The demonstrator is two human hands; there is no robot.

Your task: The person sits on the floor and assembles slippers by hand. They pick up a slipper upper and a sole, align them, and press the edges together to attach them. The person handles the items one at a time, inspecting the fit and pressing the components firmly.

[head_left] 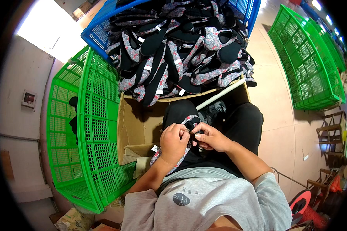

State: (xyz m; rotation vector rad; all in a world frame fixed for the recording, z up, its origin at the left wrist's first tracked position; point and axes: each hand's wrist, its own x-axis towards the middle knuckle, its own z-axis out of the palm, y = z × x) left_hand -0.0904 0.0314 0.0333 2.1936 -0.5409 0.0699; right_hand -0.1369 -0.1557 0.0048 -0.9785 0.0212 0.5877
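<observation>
On my lap lies a floral fabric slipper (189, 119) with a black inside, partly hidden beneath my hands. My left hand (172, 141) is closed over it, thumb and fingers pinched near its opening. Opposite it, my right hand (212, 138) is closed too, its thumb and forefinger pinching at something small and dark between the two hands. What that small piece is cannot be made out. A white tag (155, 148) and more floral cloth show beside my left wrist.
A large heap of floral slippers (177, 57) with black soles fills the blue crate (97, 34) ahead. An open cardboard box (133, 115) and a white pole (220, 93) lie before my knees. Green crates (100, 127) stand at left, another green crate (304, 57) at right.
</observation>
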